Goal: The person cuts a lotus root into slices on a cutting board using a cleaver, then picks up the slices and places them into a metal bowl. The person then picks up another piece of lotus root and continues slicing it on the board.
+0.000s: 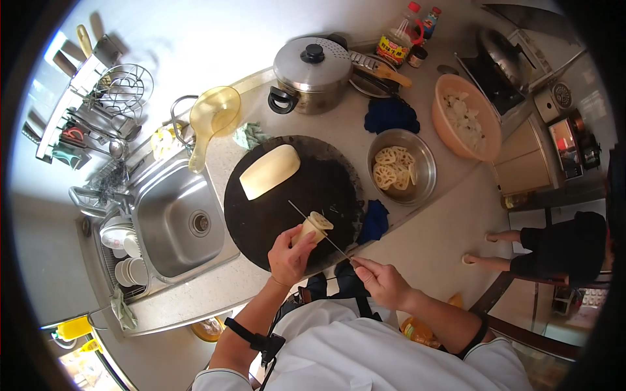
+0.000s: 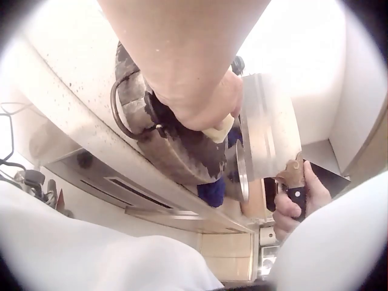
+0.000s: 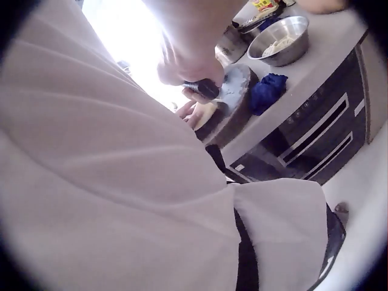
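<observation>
My left hand (image 1: 289,258) holds a peeled, cut-ended piece of lotus root (image 1: 301,232) near the front of a dark round chopping block (image 1: 254,225). In my right hand (image 1: 386,285) is the handle of a cleaver, whose broad blade (image 2: 270,130) shows in the left wrist view. From above, the blade appears edge-on as a thin line at the root's holed end, where a slice (image 1: 321,220) leans. A larger peeled lotus root piece (image 1: 270,171) lies farther back on the block. Sliced lotus root (image 1: 393,167) fills part of a steel bowl (image 1: 428,171) to the right.
A sink (image 1: 153,218) is left of the block, with a yellow ladle (image 1: 212,117) behind it. A lidded pot (image 1: 312,72) stands at the back. Blue cloths (image 1: 391,116) and a pink basin (image 1: 450,140) are on the right. Another person (image 1: 561,247) stands at far right.
</observation>
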### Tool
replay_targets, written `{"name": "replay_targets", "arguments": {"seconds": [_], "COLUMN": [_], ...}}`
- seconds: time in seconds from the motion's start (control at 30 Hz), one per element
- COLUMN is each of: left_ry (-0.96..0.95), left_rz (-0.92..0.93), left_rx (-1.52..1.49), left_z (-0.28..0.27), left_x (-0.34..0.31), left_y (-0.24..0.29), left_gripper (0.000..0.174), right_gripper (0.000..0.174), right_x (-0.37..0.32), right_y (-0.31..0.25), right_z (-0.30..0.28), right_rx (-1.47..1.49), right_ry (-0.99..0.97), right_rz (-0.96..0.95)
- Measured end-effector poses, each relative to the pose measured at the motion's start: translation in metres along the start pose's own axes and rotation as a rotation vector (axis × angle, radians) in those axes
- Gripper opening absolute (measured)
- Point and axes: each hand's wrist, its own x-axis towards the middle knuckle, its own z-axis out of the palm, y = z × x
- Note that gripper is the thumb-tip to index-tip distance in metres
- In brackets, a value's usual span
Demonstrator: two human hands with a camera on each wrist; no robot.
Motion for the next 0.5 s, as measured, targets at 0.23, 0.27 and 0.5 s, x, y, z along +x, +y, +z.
{"name": "replay_targets", "arguments": {"seconds": [0.23, 0.27, 0.5], "left_ry": [-0.009, -0.007, -0.006], "left_rz": [-0.007, 0.009, 0.024], "left_rx": [0.036, 0.044, 0.031], "left_z": [0.0004, 0.0007, -0.0019], "left_x": [-0.0015, -0.0019, 0.0002], "left_y": [0.0000, -0.0005, -0.0006], "left_gripper": [0.029, 0.029, 0.030], "right_gripper": [0.042, 0.042, 0.043], "right_x": [-0.0002, -0.0005, 0.0020], "right_y": [-0.0010, -0.0024, -0.0052], "right_z": [0.0012, 0.0013, -0.0020], "right_rx": [-0.041, -0.048, -0.018], "right_ry": [-0.057, -0.055, -0.068], "right_rz": [0.025, 0.023, 0.083]}}
